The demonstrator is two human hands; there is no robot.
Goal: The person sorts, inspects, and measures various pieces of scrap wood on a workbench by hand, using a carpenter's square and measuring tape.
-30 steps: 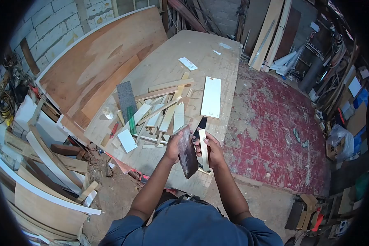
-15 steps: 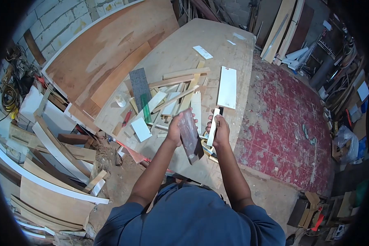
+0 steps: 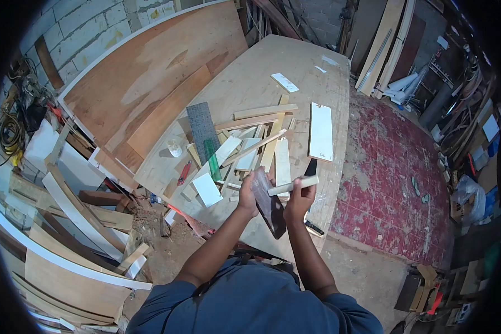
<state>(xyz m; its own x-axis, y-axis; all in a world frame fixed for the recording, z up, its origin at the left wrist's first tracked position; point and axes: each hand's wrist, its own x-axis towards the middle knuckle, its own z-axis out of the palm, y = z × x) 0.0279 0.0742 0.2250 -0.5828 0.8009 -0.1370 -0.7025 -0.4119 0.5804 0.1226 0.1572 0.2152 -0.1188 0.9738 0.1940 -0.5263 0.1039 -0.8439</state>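
Note:
My left hand (image 3: 249, 197) is closed around the edge of a flat reddish-brown board (image 3: 269, 207) with a worn, greyish face, tilted towards me over the near edge of the table. My right hand (image 3: 299, 201) pinches a short pale wooden strip (image 3: 293, 185) between thumb and fingers. The left end of the strip meets the face of the board in this view. Just beyond my hands lies a pile of wooden offcuts (image 3: 253, 146). A white board (image 3: 321, 132) lies to the right of the pile.
Left of the offcuts are a dark grey textured strip (image 3: 204, 125), a green translucent piece (image 3: 211, 158), a red utility knife (image 3: 184, 173) and a small white pot (image 3: 174, 148). A large plywood panel (image 3: 156, 83) leans at the left. Red tiled floor (image 3: 389, 183) borders the table's right side.
My right hand has turned the pale strip from upright to nearly level and brought its end against the brown board. The view has shifted slightly.

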